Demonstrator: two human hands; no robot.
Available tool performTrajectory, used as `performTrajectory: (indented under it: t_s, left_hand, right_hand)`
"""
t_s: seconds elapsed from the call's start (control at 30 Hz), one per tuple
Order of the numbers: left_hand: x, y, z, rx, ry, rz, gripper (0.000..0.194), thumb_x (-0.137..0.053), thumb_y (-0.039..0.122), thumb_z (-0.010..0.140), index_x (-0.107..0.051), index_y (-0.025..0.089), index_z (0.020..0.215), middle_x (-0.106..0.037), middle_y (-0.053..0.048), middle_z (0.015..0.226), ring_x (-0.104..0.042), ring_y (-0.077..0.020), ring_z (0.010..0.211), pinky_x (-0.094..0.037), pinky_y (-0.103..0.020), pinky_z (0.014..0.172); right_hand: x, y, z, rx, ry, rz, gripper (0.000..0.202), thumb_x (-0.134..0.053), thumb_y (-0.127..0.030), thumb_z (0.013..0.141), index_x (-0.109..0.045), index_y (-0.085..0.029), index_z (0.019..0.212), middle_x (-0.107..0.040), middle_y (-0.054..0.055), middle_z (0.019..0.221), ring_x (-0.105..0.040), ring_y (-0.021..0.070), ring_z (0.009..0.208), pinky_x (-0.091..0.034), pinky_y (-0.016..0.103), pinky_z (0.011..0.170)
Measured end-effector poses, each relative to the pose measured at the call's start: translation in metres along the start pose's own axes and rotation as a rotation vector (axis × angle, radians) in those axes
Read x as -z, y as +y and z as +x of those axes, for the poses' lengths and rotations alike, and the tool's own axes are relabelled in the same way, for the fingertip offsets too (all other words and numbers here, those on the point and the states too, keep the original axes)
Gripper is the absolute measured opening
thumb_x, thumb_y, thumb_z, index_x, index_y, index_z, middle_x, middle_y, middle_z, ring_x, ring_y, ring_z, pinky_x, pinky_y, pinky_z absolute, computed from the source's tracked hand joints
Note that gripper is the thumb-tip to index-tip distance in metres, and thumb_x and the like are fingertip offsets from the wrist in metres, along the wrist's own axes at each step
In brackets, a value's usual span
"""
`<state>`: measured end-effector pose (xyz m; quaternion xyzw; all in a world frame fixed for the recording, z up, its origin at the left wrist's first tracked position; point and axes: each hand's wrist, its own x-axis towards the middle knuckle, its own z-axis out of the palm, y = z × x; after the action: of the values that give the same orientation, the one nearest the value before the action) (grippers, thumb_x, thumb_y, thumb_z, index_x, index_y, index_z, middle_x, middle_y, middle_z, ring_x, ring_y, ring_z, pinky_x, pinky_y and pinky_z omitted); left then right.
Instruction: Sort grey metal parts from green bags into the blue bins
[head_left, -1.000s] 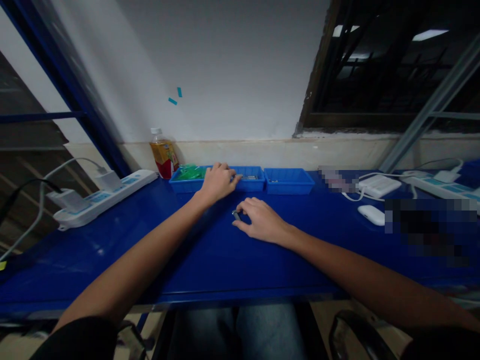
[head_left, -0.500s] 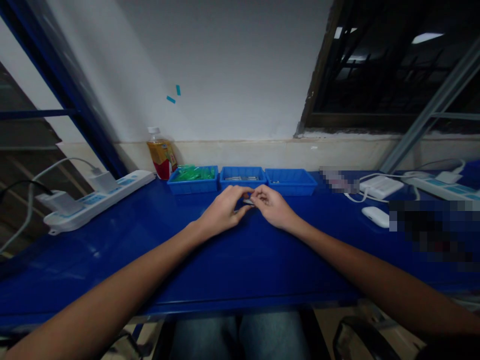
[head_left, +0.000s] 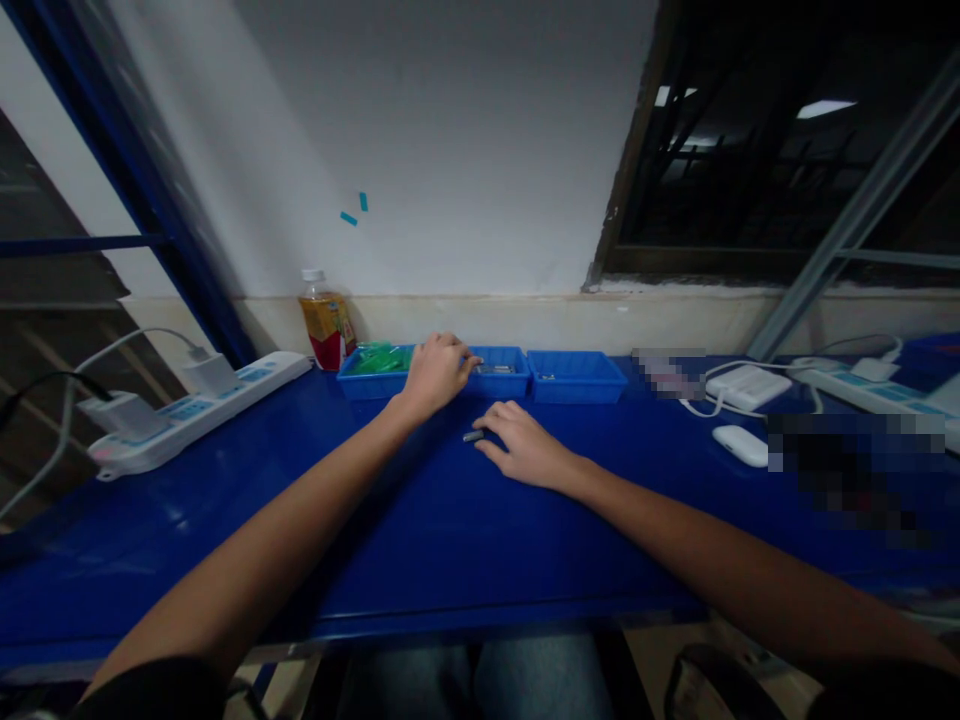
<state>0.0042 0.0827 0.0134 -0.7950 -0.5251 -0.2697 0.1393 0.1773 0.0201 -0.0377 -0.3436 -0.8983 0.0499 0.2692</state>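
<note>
My right hand (head_left: pixel 525 447) rests low over the blue table, thumb and fingertips closed on a small grey metallic cylinder (head_left: pixel 472 436), whose near end sticks out to the left. Its exact kind is too small to make out. Farther back, my left hand (head_left: pixel 439 372) reaches over the middle blue bin (head_left: pixel 501 384), with bent fingers a little apart at its left part. I see nothing held in them. Silvery metal pieces (head_left: pixel 495 369) lie in that bin. The left blue bin (head_left: pixel 371 387) holds green pieces (head_left: pixel 379 358) in clear plastic, partly behind my left hand.
A right blue bin (head_left: pixel 577 389) has a few small shiny bits. Behind the left bin stands a drink bottle (head_left: pixel 326 320). A white power strip (head_left: pixel 202 405) with plugs lies at left; a white charger (head_left: pixel 748 387), cables and a white case (head_left: pixel 740 445) lie at right.
My hands have parted. The left went up and back from the shared small piece to the middle bin; the right came slightly nearer, keeping the grey cylinder. The view has tilted slightly.
</note>
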Motion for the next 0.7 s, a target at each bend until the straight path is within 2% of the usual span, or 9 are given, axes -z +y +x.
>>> performTrajectory:
  t_s: [0.1,0.17,0.3,0.4,0.47,0.57,0.7]
  left_hand:
    - [-0.001,0.003,-0.008,0.011,0.074,-0.003,0.031,-0.046,0.036,0.091,-0.064,0.015,0.103,-0.060,-0.014,0.112,-0.048,-0.0316,0.106,-0.043,-0.047,0.085]
    - [0.003,0.007,-0.025,-0.088,0.098,-0.099,0.030,-0.041,0.030,0.093,-0.060,0.015,0.110,-0.060,-0.012,0.112,-0.049,-0.0278,0.106,-0.042,-0.045,0.089]
    - [0.013,0.018,-0.059,-0.346,-0.067,-0.347,0.028,-0.044,0.016,0.087,-0.054,0.017,0.112,-0.062,-0.009,0.105,-0.054,-0.0214,0.098,-0.045,-0.039,0.089]
    - [0.014,0.026,-0.070,-0.362,-0.073,-0.420,0.034,-0.051,0.012,0.079,-0.052,0.019,0.113,-0.062,-0.007,0.105,-0.056,-0.0208,0.098,-0.047,-0.038,0.088]
    - [0.014,0.030,-0.068,-0.325,-0.018,-0.448,0.031,-0.052,0.013,0.081,-0.052,0.018,0.112,-0.063,-0.007,0.104,-0.057,-0.0198,0.097,-0.048,-0.036,0.087]
    - [0.012,0.027,-0.055,-0.313,0.001,-0.424,0.018,-0.051,0.020,0.087,-0.056,0.018,0.104,-0.065,-0.006,0.098,-0.059,-0.0191,0.092,-0.048,-0.034,0.083]
    - [0.006,0.011,-0.018,-0.184,0.025,-0.313,0.014,-0.050,0.023,0.090,-0.061,0.017,0.095,-0.068,-0.006,0.092,-0.061,-0.0193,0.084,-0.047,-0.033,0.079]
  right_hand:
    - [-0.002,-0.002,0.001,-0.007,-0.034,-0.040,0.017,-0.054,-0.030,0.089,-0.062,-0.015,0.088,-0.058,0.008,0.092,-0.049,0.0200,0.092,-0.040,0.034,0.084]
    - [-0.001,-0.001,0.002,-0.010,-0.007,-0.041,0.016,-0.052,-0.029,0.090,-0.061,-0.015,0.086,-0.058,0.008,0.089,-0.049,0.0192,0.088,-0.039,0.033,0.082]
    - [0.002,0.004,0.005,-0.094,0.090,0.016,0.027,-0.042,-0.023,0.094,-0.057,-0.017,0.072,-0.056,0.004,0.074,-0.050,0.0165,0.075,-0.038,0.030,0.074]
    - [0.005,0.008,0.007,-0.189,0.168,0.110,0.034,-0.038,-0.025,0.095,-0.050,-0.018,0.064,-0.053,0.002,0.066,-0.050,0.0150,0.068,-0.037,0.028,0.068]
    - [0.007,0.009,0.007,-0.217,0.203,0.214,0.035,-0.036,-0.028,0.095,-0.049,-0.019,0.064,-0.054,0.001,0.066,-0.052,0.0143,0.067,-0.038,0.027,0.066]
    - [0.008,0.010,0.007,-0.244,0.231,0.317,0.037,-0.033,-0.030,0.095,-0.052,-0.018,0.066,-0.056,0.001,0.067,-0.054,0.0137,0.066,-0.040,0.026,0.066]
    - [0.008,0.016,0.005,-0.240,0.244,0.207,0.025,-0.037,-0.025,0.093,-0.059,-0.018,0.084,-0.059,0.002,0.072,-0.055,0.0147,0.070,-0.042,0.028,0.071]
